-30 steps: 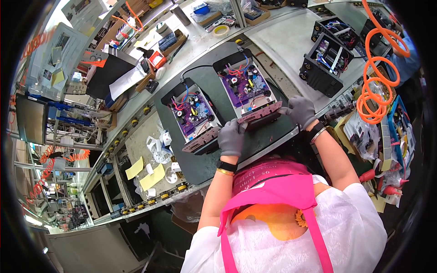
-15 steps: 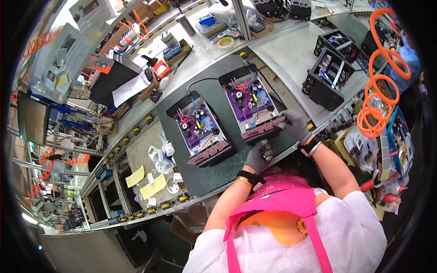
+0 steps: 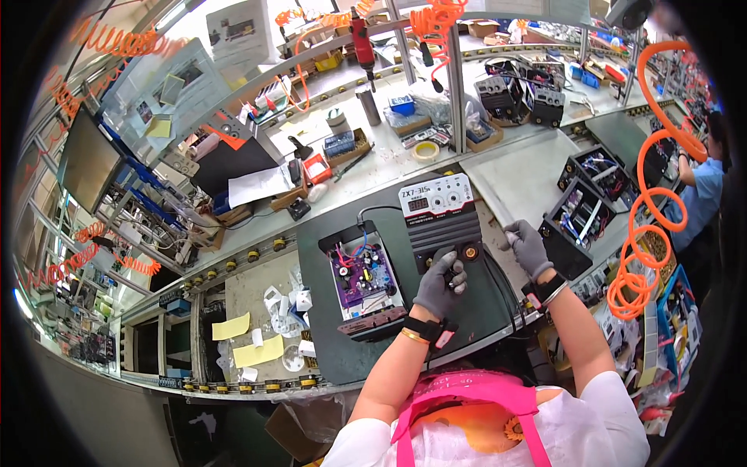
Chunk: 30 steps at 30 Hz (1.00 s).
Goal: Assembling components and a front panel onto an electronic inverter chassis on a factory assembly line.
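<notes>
A black machine with a white control panel stands on the dark green work board, its knobs and small display turned up toward me. My left hand, in a grey glove, is closed at the machine's near lower end, over its round sockets. Small dark pieces seem to sit in its curled fingers, too small to name. To the right of the machine, my gloved right hand is raised with fingertips drawn together; what they hold, if anything, is hidden. An opened machine with a purple circuit board lies left of my left hand.
Black cables hang beside the upturned machine. Further right, open black housings lie on a metal surface, below a coiled orange hose. Yellow paper sheets lie at left. A red power screwdriver hangs at the back. Another person stands far right.
The right machine has been turned from its open side to show its control panel upward. My right hand has let go of its edge and moved away right. My view has shifted.
</notes>
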Each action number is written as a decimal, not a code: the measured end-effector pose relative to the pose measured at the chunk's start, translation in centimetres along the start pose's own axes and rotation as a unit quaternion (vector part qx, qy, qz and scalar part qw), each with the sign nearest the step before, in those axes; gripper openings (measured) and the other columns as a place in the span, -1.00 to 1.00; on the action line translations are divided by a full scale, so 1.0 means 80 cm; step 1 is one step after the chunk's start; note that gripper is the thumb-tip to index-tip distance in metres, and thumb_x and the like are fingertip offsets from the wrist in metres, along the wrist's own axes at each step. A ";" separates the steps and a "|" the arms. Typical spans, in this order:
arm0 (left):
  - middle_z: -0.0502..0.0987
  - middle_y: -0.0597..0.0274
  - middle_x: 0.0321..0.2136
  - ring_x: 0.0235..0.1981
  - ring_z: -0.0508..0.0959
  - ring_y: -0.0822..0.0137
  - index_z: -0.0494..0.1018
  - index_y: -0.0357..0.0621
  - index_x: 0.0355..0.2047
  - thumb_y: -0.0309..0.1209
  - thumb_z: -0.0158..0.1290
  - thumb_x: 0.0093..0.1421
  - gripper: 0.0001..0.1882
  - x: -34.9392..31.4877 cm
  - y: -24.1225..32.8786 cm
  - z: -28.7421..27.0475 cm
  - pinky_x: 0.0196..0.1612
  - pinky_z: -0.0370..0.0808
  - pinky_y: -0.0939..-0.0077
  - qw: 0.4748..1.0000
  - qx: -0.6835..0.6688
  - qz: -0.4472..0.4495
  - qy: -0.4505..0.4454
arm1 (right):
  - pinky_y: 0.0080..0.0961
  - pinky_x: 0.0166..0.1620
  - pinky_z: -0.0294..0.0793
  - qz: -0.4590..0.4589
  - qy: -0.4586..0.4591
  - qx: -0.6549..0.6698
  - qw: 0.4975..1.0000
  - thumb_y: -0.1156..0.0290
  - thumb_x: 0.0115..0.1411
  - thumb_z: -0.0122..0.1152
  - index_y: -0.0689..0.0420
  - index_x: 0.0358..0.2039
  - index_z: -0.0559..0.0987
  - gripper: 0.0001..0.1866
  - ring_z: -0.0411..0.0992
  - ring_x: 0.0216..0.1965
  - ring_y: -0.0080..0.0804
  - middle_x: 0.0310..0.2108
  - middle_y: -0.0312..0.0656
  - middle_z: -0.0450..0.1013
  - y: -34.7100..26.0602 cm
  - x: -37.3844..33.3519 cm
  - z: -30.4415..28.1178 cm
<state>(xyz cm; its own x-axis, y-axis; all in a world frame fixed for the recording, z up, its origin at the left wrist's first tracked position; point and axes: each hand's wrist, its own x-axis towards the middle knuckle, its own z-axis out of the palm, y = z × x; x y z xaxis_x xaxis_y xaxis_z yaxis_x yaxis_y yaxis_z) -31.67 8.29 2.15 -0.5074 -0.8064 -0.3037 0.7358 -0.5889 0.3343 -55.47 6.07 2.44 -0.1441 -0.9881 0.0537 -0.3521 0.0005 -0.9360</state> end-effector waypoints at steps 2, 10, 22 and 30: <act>0.40 0.36 -0.55 -0.64 0.31 0.46 0.38 0.01 -0.27 -0.34 -0.04 0.32 -0.94 0.004 0.002 0.001 -0.66 0.25 0.59 1.000 0.011 0.009 0.014 | -0.64 -0.54 0.44 -0.019 0.007 -0.058 0.998 0.46 0.28 0.03 0.24 -0.16 0.48 -0.83 0.43 -0.55 -0.56 -0.49 -0.23 0.49 0.000 0.008 0.002; 0.42 0.36 -0.54 -0.64 0.30 0.47 0.40 0.03 -0.24 -0.33 -0.02 0.30 -0.93 0.006 0.006 -0.002 -0.65 0.24 0.59 0.999 0.021 0.018 0.022 | -0.63 -0.50 0.49 -0.072 -0.065 0.053 0.994 0.56 0.18 0.13 0.24 -0.11 0.51 -0.76 0.44 -0.50 -0.57 -0.33 -0.18 0.47 -0.060 0.038 -0.001; 0.42 0.37 -0.54 -0.63 0.30 0.50 0.39 -0.04 -0.19 -0.33 -0.01 0.30 -0.87 0.001 0.011 0.008 -0.63 0.24 0.62 0.998 0.029 0.026 0.053 | -0.35 -0.18 0.51 -0.330 -0.028 -0.170 0.928 0.66 -0.05 0.26 0.18 -0.21 0.58 -0.68 0.50 -0.25 -0.10 -0.25 0.01 0.46 -0.128 0.089 0.060; 0.42 0.37 -0.52 -0.62 0.30 0.50 0.39 -0.02 -0.18 -0.30 0.00 0.29 -0.85 0.001 0.014 0.003 -0.62 0.27 0.62 0.998 0.034 0.019 0.049 | -0.38 -0.13 0.52 -0.340 -0.090 -0.263 0.898 0.67 -0.08 0.28 0.15 -0.19 0.59 -0.63 0.49 -0.22 -0.07 -0.25 -0.06 0.44 -0.127 0.099 0.069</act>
<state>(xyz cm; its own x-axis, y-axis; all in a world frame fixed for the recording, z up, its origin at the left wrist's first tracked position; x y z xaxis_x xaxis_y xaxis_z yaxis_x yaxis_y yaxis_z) -31.01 7.59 2.73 -0.4321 -0.8206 -0.3740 0.7194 -0.5638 0.4058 -47.89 -2.59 10.44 0.4053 -0.7957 0.4501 -0.6969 -0.5876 -0.4112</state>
